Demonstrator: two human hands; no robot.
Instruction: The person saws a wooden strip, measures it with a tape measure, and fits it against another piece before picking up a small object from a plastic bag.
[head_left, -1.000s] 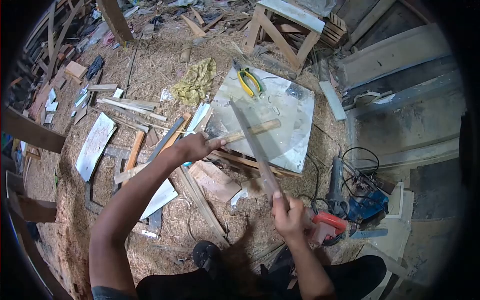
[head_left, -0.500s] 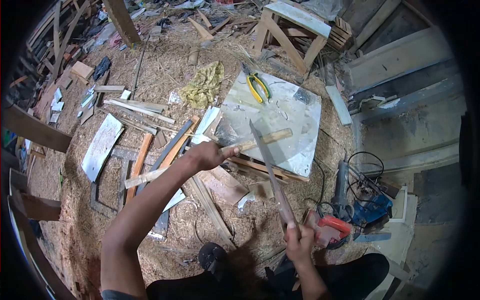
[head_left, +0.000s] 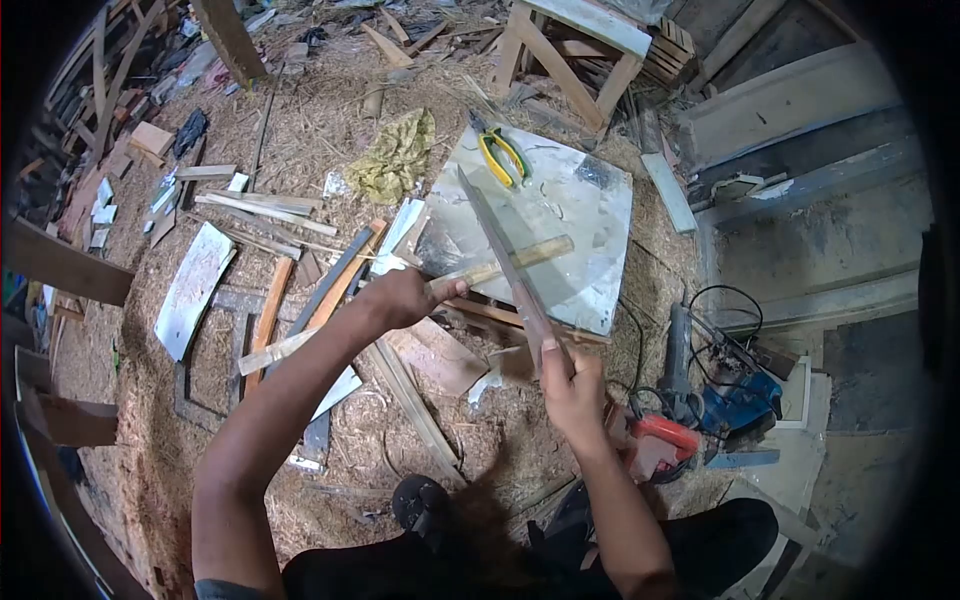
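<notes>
My left hand (head_left: 405, 298) is closed around a narrow wooden strip (head_left: 540, 254), pressing it over the near edge of a low, white-topped board (head_left: 585, 285). Its far end lies above the board and its other end sticks out to the left, past my wrist. In my right hand (head_left: 572, 390) is a long, tapering handsaw (head_left: 492, 232), gripped at its near end. The blade crosses the strip to the right of my left hand, its tip pointing away from me. The teeth cannot be made out. Pliers (head_left: 503, 158) with yellow-green handles lie near the board's far corner.
A red and grey power tool (head_left: 660, 445) and a blue one (head_left: 740, 400) with black cords lie right of my legs. Wood offcuts (head_left: 270, 315) cover the sawdust floor at left. A yellow crumpled cloth (head_left: 390, 160) and a wooden stand (head_left: 575, 60) are farther off.
My right hand has pushed the handsaw forward and to the left across the strip, so its tip reaches farther over the board. My left hand keeps its hold; the view has shifted slightly.
</notes>
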